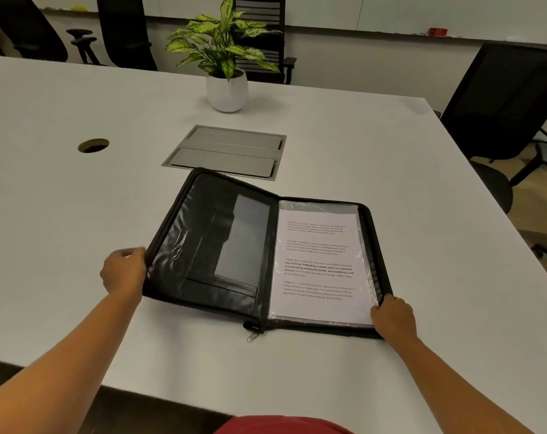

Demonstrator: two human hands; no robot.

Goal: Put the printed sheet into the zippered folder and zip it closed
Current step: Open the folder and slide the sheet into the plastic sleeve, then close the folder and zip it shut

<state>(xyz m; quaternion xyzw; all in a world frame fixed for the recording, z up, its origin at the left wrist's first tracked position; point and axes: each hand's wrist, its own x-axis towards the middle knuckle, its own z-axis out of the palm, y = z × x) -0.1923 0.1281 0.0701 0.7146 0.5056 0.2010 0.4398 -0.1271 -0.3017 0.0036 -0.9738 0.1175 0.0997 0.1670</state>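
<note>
Both grips held the open folder (pixel 212 245) on the bench (pixel 71 214): left grip (pixel 124 270) clasping its left edge, right grip (pixel 394 317) its near right corner. Printed sheet (pixel 319 267) lay inside the right half.

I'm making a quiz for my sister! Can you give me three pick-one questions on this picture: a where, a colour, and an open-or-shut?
1. Where is the printed sheet? A) on the floor B) in the right half of the folder C) in its left half
2. What colour is the plant's pot? A) white B) red C) black
3. How is the folder? A) zipped shut B) lying open C) standing on end
Answers: 1 B, its text shows on the right side. 2 A, the pot is plain white. 3 B, its halves lie spread, left hand and right hand gripping the edges.
</note>
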